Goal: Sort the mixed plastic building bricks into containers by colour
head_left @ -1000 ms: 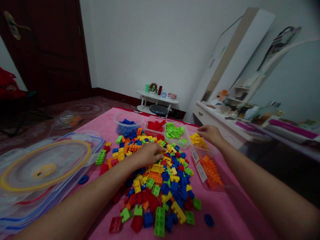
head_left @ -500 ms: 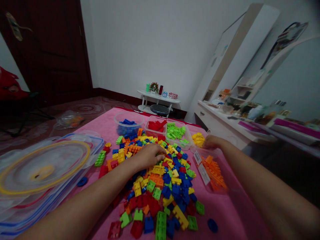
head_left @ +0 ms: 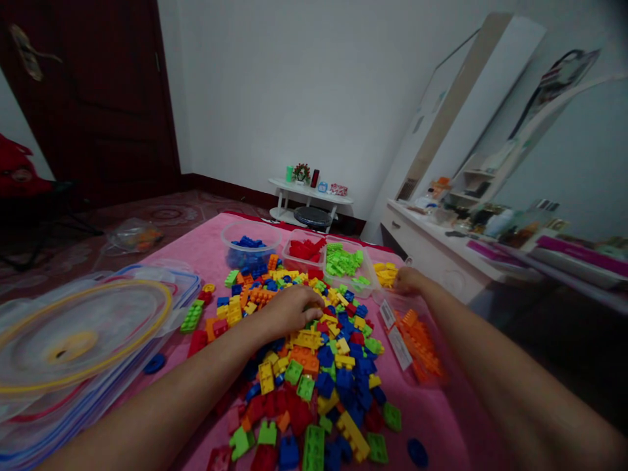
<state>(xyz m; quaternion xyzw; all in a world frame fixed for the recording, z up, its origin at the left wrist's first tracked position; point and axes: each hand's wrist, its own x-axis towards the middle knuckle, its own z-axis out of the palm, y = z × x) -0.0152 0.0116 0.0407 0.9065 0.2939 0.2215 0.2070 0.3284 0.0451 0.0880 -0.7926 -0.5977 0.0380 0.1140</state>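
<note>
A large mixed pile of toy building bricks covers the middle of the pink cloth. My left hand rests over the upper part of the pile, its fingers curled and thumb close to them; what they hold is hidden. To the right, my right hand is at the container of yellow bricks, with its fingers bent in and mostly out of sight. Nearer me, a clear box of orange bricks lies under my right forearm. Green bricks, red bricks and blue bricks fill separate clear containers behind the pile.
Stacked clear lids with coloured rims lie on the left. A blue round piece sits apart at the front right. A white dresser stands on the right, and a low white table is by the wall.
The view has shifted slightly, moving the table contents a little left and down. Both hands stay at nearly the same places, left over the pile and right at the yellow bricks.
</note>
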